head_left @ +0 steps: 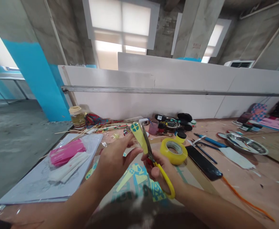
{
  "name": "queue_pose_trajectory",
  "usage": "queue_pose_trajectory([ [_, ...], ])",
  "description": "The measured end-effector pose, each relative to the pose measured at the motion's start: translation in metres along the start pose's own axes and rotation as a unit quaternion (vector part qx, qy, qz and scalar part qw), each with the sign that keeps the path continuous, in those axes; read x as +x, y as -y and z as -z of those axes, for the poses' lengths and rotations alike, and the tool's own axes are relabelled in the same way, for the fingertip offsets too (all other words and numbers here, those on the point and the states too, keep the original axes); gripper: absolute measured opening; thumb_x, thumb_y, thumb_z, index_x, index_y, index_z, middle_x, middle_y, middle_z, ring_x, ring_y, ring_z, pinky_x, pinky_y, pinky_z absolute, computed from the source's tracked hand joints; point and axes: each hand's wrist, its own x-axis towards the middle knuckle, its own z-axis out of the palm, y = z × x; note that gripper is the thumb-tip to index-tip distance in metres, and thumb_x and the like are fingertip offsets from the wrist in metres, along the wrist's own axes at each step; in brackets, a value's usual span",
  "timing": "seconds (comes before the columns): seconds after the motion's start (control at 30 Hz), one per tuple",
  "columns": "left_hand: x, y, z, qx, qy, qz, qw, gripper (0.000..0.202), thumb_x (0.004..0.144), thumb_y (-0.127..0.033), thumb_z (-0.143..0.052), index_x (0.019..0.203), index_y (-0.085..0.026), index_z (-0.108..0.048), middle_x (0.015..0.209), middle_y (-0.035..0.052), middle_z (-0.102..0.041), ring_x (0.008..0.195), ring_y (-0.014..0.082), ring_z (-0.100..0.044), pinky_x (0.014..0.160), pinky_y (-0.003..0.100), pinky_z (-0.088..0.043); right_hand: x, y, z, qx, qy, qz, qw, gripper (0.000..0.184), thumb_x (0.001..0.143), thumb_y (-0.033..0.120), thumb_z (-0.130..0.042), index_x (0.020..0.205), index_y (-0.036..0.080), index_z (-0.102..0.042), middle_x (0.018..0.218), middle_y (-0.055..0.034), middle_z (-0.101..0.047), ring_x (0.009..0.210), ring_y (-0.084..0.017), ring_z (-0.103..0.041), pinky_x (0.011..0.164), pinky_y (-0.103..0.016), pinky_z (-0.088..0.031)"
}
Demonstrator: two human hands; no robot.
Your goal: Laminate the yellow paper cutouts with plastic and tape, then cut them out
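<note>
My left hand [114,159] pinches a yellow paper cut-out [137,135] with a teal pattern at its top, holding it upright above the table. My right hand [162,175] grips yellow-handled scissors [153,159], fingers through the loops. The blades point up and lie against the cut-out's right edge. Under both hands lies a sheet printed with teal and yellow shapes [139,183].
A roll of yellow tape [174,151] and a black phone [203,162] lie just right of the hands. A pink bundle in plastic [66,152] rests on a white board at left. A jar [76,116], sticks, a metal tray [246,144] and an orange cord [246,200] sit around.
</note>
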Motion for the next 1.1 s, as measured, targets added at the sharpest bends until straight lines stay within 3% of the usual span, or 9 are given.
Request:
queue_pose_trajectory([
  [0.2, -0.008, 0.013, 0.004, -0.008, -0.034, -0.071, 0.997, 0.052, 0.096, -0.039, -0.066, 0.142, -0.023, -0.048, 0.112, 0.0097, -0.079, 0.101, 0.0229, -0.076, 0.092, 0.029, -0.057, -0.002, -0.006, -0.002, 0.002, -0.004, 0.002, 1.0, 0.076, 0.052, 0.082, -0.08, 0.093, 0.019, -0.066, 0.071, 0.004, -0.044, 0.063, -0.012, -0.032, 0.056, -0.024, -0.025],
  [0.43, -0.009, 0.017, 0.007, -0.007, -0.006, -0.152, 0.988, 0.015, 0.096, -0.029, -0.062, 0.108, -0.027, -0.072, 0.099, 0.0063, -0.08, 0.088, 0.0192, -0.075, 0.083, 0.03, -0.059, -0.003, -0.006, -0.001, -0.013, 0.005, 0.027, 1.0, 0.074, 0.057, 0.082, -0.078, 0.095, 0.02, -0.064, 0.073, 0.0038, -0.044, 0.065, -0.012, -0.032, 0.058, -0.025, -0.027],
  [0.5, -0.006, 0.016, 0.009, -0.025, -0.007, -0.161, 0.987, 0.021, 0.099, -0.028, -0.055, 0.112, -0.024, -0.071, 0.099, 0.008, -0.08, 0.091, 0.0196, -0.075, 0.085, 0.03, -0.059, -0.002, -0.008, 0.0, -0.016, 0.004, 0.024, 1.0, 0.076, 0.057, 0.083, -0.077, 0.096, 0.019, -0.064, 0.073, 0.0037, -0.044, 0.065, -0.012, -0.031, 0.057, -0.025, -0.027],
  [0.67, -0.006, 0.013, 0.012, -0.081, 0.025, -0.154, 0.984, 0.055, 0.105, -0.055, -0.032, 0.129, -0.017, -0.065, 0.116, 0.0162, -0.076, 0.113, 0.0269, -0.07, 0.101, 0.04, -0.055, -0.001, -0.006, 0.0, -0.025, 0.002, 0.016, 1.0, 0.073, 0.061, 0.083, -0.075, 0.096, 0.02, -0.064, 0.076, 0.0024, -0.046, 0.064, -0.012, -0.034, 0.055, -0.023, -0.027],
  [0.73, -0.009, 0.009, 0.009, -0.132, 0.019, -0.104, 0.986, 0.048, 0.103, -0.054, -0.04, 0.128, -0.02, -0.064, 0.116, 0.0146, -0.076, 0.111, 0.0262, -0.071, 0.099, 0.037, -0.056, 0.0, -0.002, 0.0, -0.02, 0.005, 0.018, 1.0, 0.071, 0.062, 0.081, -0.076, 0.095, 0.02, -0.063, 0.076, 0.0027, -0.046, 0.063, -0.011, -0.034, 0.054, -0.022, -0.027],
  [0.83, -0.007, -0.001, 0.004, -0.26, -0.032, 0.074, 0.962, 0.038, 0.098, -0.037, -0.06, 0.133, -0.026, -0.051, 0.106, 0.0071, -0.076, 0.094, 0.0196, -0.075, 0.089, 0.032, -0.058, 0.001, 0.0, 0.001, -0.022, 0.005, 0.03, 0.999, 0.068, 0.064, 0.08, -0.076, 0.092, 0.019, -0.061, 0.073, 0.0043, -0.044, 0.059, -0.009, -0.031, 0.053, -0.023, -0.028],
  [0.97, 0.008, -0.01, 0.004, -0.427, -0.02, 0.318, 0.846, 0.055, 0.092, -0.034, -0.066, 0.138, -0.024, -0.037, 0.083, -0.0019, -0.072, 0.074, 0.0161, -0.073, 0.073, 0.029, -0.059, 0.003, -0.004, 0.002, -0.048, 0.011, 0.031, 0.998, 0.069, 0.065, 0.081, -0.075, 0.093, 0.02, -0.062, 0.076, 0.0023, -0.046, 0.064, -0.012, -0.037, 0.057, -0.024, -0.032],
  [1.03, 0.016, -0.01, 0.007, -0.449, 0.032, 0.363, 0.815, 0.038, 0.089, -0.037, -0.068, 0.12, -0.02, -0.054, 0.072, -0.0035, -0.067, 0.068, 0.0156, -0.069, 0.067, 0.027, -0.056, 0.003, -0.007, 0.003, -0.055, 0.021, 0.034, 0.998, 0.071, 0.065, 0.083, -0.072, 0.095, 0.02, -0.063, 0.077, 0.0016, -0.046, 0.066, -0.013, -0.037, 0.057, -0.025, -0.032],
  [1.1, 0.021, -0.009, 0.011, -0.427, 0.07, 0.377, 0.819, 0.022, 0.086, -0.038, -0.069, 0.089, -0.018, -0.061, 0.067, -0.003, -0.064, 0.065, 0.0135, -0.064, 0.063, 0.024, -0.051, 0.002, -0.007, 0.004, -0.067, 0.031, 0.043, 0.996, 0.072, 0.065, 0.085, -0.069, 0.095, 0.02, -0.062, 0.077, 0.0021, -0.044, 0.066, -0.013, -0.034, 0.057, -0.025, -0.03],
])
